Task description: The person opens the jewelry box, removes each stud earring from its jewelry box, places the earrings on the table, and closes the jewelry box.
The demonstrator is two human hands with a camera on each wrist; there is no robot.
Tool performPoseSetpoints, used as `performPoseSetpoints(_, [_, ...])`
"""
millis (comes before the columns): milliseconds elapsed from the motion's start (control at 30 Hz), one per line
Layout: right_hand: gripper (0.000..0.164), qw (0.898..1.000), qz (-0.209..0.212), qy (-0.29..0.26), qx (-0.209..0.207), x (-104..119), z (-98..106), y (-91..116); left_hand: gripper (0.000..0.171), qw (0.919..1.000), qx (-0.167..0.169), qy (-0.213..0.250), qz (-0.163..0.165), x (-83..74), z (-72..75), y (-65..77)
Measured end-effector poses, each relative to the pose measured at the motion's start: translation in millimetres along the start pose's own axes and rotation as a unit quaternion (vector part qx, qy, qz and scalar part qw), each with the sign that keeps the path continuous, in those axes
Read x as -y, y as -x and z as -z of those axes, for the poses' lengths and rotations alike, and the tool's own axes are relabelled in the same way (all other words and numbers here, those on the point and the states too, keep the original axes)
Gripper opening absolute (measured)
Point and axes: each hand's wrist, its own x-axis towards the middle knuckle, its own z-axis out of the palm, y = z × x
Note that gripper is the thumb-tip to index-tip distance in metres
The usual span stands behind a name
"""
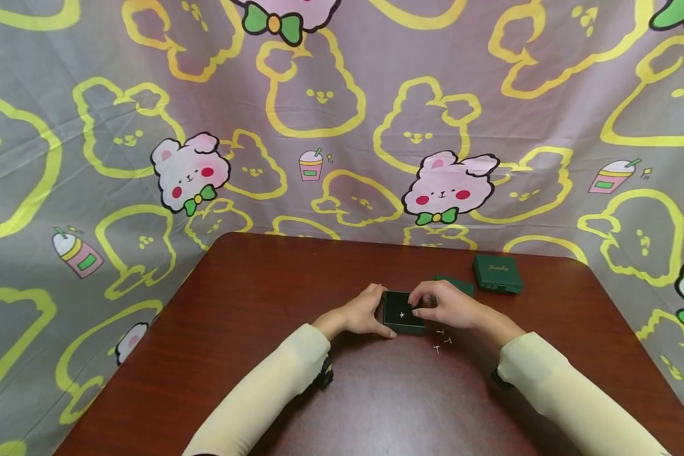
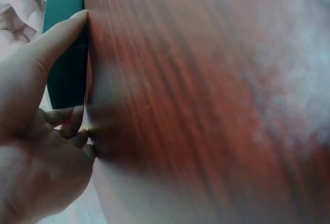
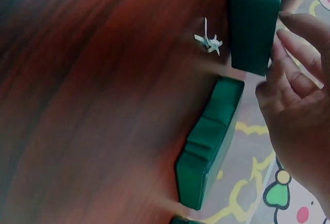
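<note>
An open dark green jewelry box (image 1: pixel 403 329) with a black insert sits on the table. One small silver star stud (image 1: pixel 401 315) shows on the insert. My left hand (image 1: pixel 366 311) grips the box from its left side, thumb along the front wall (image 2: pixel 66 74) and fingers at the back. Over the box's right part is my right hand (image 1: pixel 447 305), thumb and index finger bent close together at the insert. Whether anything is pinched between those fingertips is hidden. Just right of the box lie several star studs (image 3: pixel 209 44) with thin posts.
Behind my right hand lies a green piece (image 1: pixel 458 285), partly covered, perhaps a lid. Farther back right is a closed green box (image 1: pixel 498 273) with gold lettering. A patterned cloth (image 1: pixel 342 145) hangs behind the brown table (image 1: pixel 251 278).
</note>
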Motion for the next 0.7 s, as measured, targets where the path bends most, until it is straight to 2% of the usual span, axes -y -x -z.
performPoseSetpoints(467, [0.018,0.996,0.046,0.076,0.008,10,-10,-5,0.088,1.0000,0.006,-0.003,0.000,-0.9,1.5,1.0])
performPoseSetpoints(700, [0.017,0.994,0.048,0.094,0.003,11,-14,-8,0.085,1.0000,0.005,-0.001,0.001,-1.0,1.1,0.7])
